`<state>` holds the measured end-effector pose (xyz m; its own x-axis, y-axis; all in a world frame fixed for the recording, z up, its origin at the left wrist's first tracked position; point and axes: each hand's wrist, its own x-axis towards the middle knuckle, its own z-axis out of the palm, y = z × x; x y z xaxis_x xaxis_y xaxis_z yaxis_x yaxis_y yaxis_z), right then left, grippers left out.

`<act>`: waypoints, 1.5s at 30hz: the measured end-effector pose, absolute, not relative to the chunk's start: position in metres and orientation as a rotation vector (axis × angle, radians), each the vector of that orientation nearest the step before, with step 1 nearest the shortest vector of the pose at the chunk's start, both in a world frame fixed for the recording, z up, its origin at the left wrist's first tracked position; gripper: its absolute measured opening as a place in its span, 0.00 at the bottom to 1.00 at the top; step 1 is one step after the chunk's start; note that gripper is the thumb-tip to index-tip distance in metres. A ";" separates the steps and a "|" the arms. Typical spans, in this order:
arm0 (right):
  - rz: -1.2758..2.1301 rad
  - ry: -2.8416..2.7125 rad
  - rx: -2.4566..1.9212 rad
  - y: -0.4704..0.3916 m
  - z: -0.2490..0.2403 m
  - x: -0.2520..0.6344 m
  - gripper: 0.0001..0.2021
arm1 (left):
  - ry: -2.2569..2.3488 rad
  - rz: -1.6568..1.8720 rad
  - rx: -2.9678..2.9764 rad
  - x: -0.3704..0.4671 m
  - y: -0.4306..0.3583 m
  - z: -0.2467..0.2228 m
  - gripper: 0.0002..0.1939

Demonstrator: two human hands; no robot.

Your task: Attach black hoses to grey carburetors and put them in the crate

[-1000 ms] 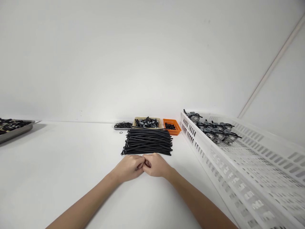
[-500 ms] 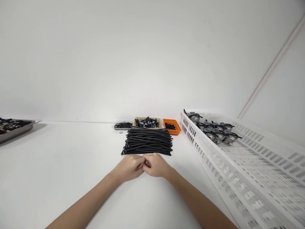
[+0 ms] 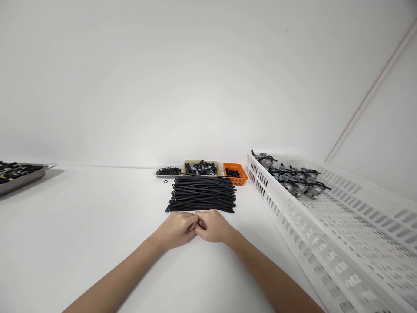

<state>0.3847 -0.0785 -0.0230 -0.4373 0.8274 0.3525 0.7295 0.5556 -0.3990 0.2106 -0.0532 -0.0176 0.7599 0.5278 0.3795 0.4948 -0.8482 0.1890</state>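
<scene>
My left hand and my right hand rest on the white table, knuckles and curled fingers touching each other in the middle. Both are closed, and nothing shows in either one; the insides of the fingers are partly hidden. Just beyond them lies a stack of black rubber hoses, laid side by side from left to right. A few of the hoses have small pale marks at their left ends.
Behind the hoses stand a tray of black rings, a cream basket of black and grey parts, and an orange basket. One loose ring lies nearby. A large white crate holding metal assemblies borders the right; a metal tray sits far left.
</scene>
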 end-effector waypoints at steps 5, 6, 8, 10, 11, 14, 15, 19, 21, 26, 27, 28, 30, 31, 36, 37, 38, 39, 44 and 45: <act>0.261 -2.270 -1.233 -0.077 -0.025 0.385 0.06 | 0.847 0.652 2.872 0.211 -0.053 -0.018 0.09; 0.260 -2.269 -1.234 -0.077 -0.025 0.385 0.06 | 0.847 0.654 2.872 0.211 -0.053 -0.018 0.09; 0.255 -2.269 -1.240 -0.077 -0.025 0.385 0.06 | 0.846 0.658 2.875 0.210 -0.053 -0.018 0.09; 0.250 -2.271 -1.245 -0.078 -0.025 0.385 0.06 | 0.837 0.664 2.880 0.210 -0.053 -0.018 0.09; 0.249 -2.274 -1.248 -0.078 -0.025 0.385 0.05 | 0.830 0.669 2.882 0.211 -0.053 -0.018 0.09; 0.249 -2.282 -1.271 -0.078 -0.025 0.385 0.05 | 0.812 0.681 2.886 0.211 -0.053 -0.018 0.09; 0.248 -2.284 -1.277 -0.078 -0.024 0.385 0.05 | 0.812 0.684 2.886 0.211 -0.053 -0.018 0.09; 0.241 -2.283 -1.261 -0.079 -0.023 0.385 0.05 | 0.819 0.687 2.884 0.210 -0.053 -0.019 0.09; 0.242 -2.285 -1.259 -0.079 -0.023 0.385 0.05 | 0.817 0.688 2.882 0.210 -0.052 -0.019 0.09; 0.240 -2.287 -1.273 -0.079 -0.023 0.384 0.05 | 0.804 0.686 2.887 0.210 -0.052 -0.019 0.09; 0.240 -2.288 -1.270 -0.079 -0.023 0.385 0.05 | 0.804 0.685 2.888 0.210 -0.052 -0.019 0.09; 0.242 -2.288 -1.268 -0.079 -0.023 0.385 0.05 | 0.804 0.685 2.887 0.210 -0.052 -0.019 0.09; 0.245 -2.285 -1.263 -0.079 -0.024 0.385 0.05 | 0.805 0.681 2.885 0.210 -0.053 -0.018 0.08; 0.246 -2.283 -1.260 -0.078 -0.024 0.385 0.05 | 0.806 0.677 2.883 0.211 -0.053 -0.018 0.08; 0.256 -2.284 -1.260 -0.078 -0.026 0.385 0.04 | 0.810 0.695 2.886 0.211 -0.054 -0.017 0.09; 0.253 -2.285 -1.265 -0.078 -0.026 0.385 0.04 | 0.810 0.700 2.886 0.211 -0.053 -0.018 0.09; 0.247 -2.287 -1.270 -0.078 -0.026 0.385 0.04 | 0.811 0.702 2.884 0.210 -0.053 -0.018 0.08; 0.241 -2.289 -1.275 -0.078 -0.025 0.385 0.04 | 0.813 0.699 2.882 0.210 -0.053 -0.018 0.08; 0.253 -2.288 -1.279 -0.078 -0.024 0.385 0.04 | 0.819 0.669 2.879 0.210 -0.053 -0.018 0.08; 0.256 -2.284 -1.273 -0.078 -0.024 0.385 0.04 | 0.819 0.664 2.879 0.210 -0.053 -0.018 0.08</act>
